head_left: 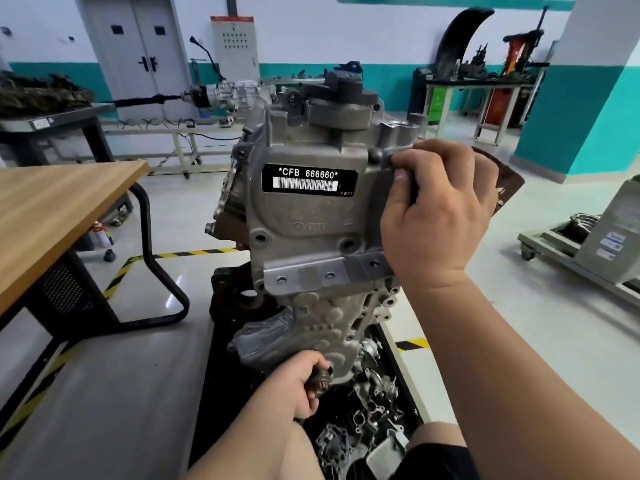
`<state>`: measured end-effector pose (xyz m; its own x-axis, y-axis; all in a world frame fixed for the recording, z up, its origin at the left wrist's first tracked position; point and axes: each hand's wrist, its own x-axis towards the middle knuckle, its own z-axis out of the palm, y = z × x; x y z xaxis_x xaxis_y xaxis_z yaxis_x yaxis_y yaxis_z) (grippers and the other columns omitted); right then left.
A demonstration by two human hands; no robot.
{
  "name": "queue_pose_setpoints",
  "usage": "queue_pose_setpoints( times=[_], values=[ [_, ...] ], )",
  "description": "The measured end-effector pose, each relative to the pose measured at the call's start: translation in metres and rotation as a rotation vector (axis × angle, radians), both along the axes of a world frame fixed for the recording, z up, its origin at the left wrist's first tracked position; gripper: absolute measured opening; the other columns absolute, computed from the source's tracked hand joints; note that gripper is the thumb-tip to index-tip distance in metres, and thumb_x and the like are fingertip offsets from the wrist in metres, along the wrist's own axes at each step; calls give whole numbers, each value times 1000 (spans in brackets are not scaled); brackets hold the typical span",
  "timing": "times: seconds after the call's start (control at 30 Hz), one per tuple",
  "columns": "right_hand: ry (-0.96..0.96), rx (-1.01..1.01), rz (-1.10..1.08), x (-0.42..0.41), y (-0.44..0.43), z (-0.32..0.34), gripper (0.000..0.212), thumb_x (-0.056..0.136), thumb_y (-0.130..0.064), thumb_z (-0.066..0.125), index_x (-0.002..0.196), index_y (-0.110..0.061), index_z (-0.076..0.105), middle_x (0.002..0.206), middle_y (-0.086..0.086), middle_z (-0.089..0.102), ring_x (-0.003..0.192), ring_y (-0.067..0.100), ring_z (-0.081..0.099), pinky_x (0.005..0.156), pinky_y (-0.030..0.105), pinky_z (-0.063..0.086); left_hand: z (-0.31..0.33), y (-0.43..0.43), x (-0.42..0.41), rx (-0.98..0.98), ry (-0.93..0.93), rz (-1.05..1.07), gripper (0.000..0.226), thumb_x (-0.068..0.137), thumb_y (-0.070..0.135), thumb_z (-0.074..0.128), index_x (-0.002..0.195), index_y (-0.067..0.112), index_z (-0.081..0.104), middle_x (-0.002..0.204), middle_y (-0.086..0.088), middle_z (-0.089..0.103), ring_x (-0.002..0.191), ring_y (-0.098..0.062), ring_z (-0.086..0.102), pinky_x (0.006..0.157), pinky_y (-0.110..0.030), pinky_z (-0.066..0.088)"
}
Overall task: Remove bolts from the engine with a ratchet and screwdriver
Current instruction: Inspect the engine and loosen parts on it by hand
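Observation:
A grey aluminium engine [308, 216] stands upright in the middle, with a black label reading CFB 666660 on its front cover. My right hand [436, 209] grips a dark tool handle against the cover's upper right edge; its thumb lies along the handle and most of the tool is hidden. Low down, my left hand [301, 386] is curled round a small ribbed metal socket or tool end [320, 379] next to the engine's lower casing. Several bolt heads [281, 280] show along the bracket at the cover's bottom.
A black tray [398, 344] under the engine holds loose metal parts [374, 403]. A wooden-topped table [59, 209] stands to the left. Workbenches with other engines and parts line the back, and a wheeled cart [581, 251] stands at the right.

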<state>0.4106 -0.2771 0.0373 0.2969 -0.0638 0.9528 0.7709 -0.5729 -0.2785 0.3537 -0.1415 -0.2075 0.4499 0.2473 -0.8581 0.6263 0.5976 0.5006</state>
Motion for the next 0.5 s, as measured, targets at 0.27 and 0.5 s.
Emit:
queue_pose_setpoints(
  times=[0.27,0.5],
  values=[
    [22,-27,44,1,-5,1,15,89,-13,58,94,-13,72,107,9,67,102,40,57,88,49,46,-2,-14,5,17,-131,117,12,82,21,71,79,15,61,80,-4,54,61,-14,42,49,-25,28],
    [39,-20,63,-2,-7,3,14,86,-10,60,90,-12,73,105,7,68,101,39,58,87,48,47,0,-6,-3,49,-127,28,19,77,21,70,88,10,58,74,-7,50,49,-13,34,43,-21,26]
  ],
)
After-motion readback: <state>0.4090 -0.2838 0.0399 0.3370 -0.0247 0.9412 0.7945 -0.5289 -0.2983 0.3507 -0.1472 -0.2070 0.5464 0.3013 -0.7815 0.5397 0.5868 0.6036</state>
